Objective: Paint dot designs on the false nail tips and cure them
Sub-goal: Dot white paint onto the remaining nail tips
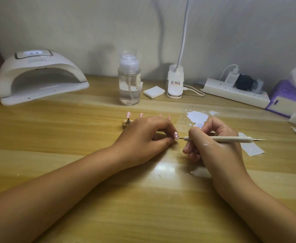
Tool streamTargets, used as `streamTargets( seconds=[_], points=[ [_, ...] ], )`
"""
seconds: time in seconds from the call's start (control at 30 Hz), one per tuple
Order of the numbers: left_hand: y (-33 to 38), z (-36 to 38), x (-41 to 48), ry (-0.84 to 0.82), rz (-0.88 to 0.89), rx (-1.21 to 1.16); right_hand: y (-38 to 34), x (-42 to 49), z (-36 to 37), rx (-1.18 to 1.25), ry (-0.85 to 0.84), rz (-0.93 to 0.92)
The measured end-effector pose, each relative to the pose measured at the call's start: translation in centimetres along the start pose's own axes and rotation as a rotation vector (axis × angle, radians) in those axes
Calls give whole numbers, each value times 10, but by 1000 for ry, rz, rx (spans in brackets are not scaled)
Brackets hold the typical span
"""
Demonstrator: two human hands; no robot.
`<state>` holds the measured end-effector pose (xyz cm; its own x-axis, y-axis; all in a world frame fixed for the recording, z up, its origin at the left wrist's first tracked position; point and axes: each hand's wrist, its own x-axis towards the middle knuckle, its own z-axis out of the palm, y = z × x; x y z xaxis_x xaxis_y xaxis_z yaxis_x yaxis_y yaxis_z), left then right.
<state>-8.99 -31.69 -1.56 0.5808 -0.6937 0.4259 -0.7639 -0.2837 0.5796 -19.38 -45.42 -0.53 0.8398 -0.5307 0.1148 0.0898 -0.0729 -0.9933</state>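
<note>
My left hand pinches a pink false nail tip with white dots on it, just above the wooden table. My right hand grips a white dotting tool, and the tool's fine metal point touches the tip's right edge. Behind my left hand stands a small wooden holder with more pink nail tips on stems, partly hidden by the hand. A patch of white paint on foil lies just beyond my right hand. The white curing lamp sits at the far left, its display lit.
A clear pump bottle stands at the back centre beside a white pad and a clip lamp base. A power strip and a purple tissue box occupy the back right. Paper scraps lie right of my right hand.
</note>
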Motion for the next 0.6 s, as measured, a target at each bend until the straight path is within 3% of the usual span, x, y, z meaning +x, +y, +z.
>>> streamTargets(
  seconds=[0.6],
  points=[
    [5,-2,0,-17,-16,0,1,1,2,-43,-5,-11]
  ],
)
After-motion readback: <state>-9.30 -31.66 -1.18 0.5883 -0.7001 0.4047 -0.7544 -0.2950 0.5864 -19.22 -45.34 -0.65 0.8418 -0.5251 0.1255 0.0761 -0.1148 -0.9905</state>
